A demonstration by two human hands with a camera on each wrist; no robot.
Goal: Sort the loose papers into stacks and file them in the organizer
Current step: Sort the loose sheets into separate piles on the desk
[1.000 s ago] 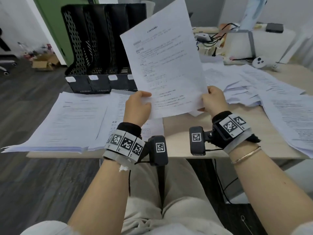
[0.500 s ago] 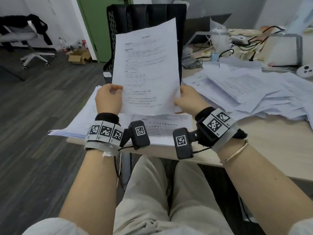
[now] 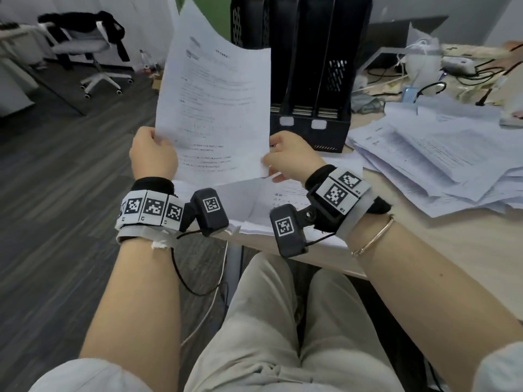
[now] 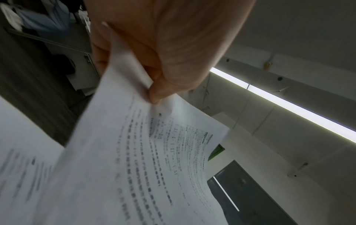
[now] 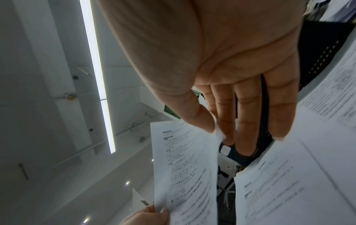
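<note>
- A printed sheet [image 3: 215, 108] stands nearly upright between the two hands, raised above the desk edge [image 3: 424, 250].
- The left hand [image 3: 152, 157] pinches the sheet's lower left edge, thumb in front.
- The right hand [image 3: 288, 157] pinches its lower right corner between thumb and forefinger; the other fingers lie straight behind.
- The black organizer [image 3: 311, 66] stands just behind the sheet, with loose papers [image 3: 438, 154] piled to its right.

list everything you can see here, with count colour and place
held sheet: one, white, printed, raised before the organizer
file organizer: one, black, upright slots, back of desk
sorted stack: white, flat under the hands; count unclear
loose papers: many, white, heaped on the right
desk: one, light wood
office chair: one, white, far left on floor
cables and devices: several, far right; unclear
left hand: pinches sheet's left edge
right hand: pinches sheet's right edge
</note>
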